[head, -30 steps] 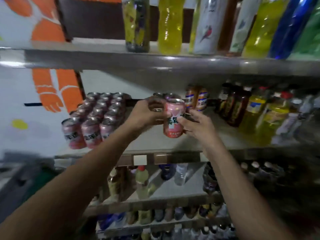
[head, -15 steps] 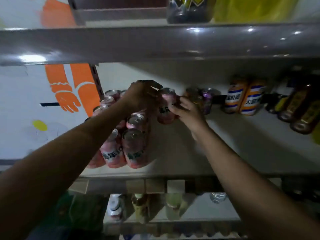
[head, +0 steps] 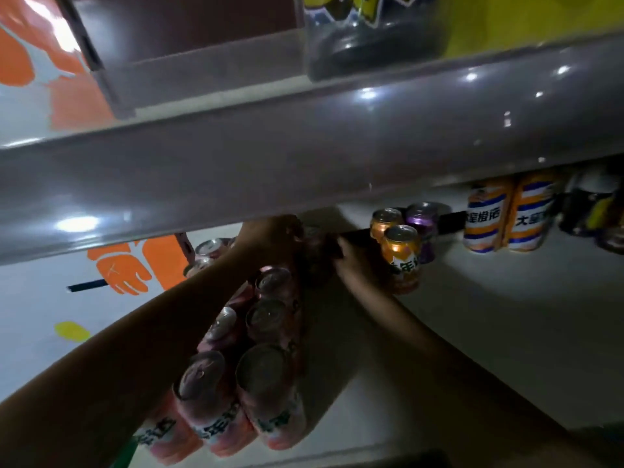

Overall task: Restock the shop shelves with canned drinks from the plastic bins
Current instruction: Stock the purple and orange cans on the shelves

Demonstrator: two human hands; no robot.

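Two arms are in view. The left forearm [head: 141, 346] and right forearm [head: 449, 363] are bare along their full visible length. Each is slim and tapers toward the wrist. Both wrists are bare. The left hand [head: 270, 239] and right hand [head: 358, 266] are bare as well. Heavy shadow covers both hands, so the fingers [head: 342, 249] show as dark outlines only; nails and fine detail cannot be made out.
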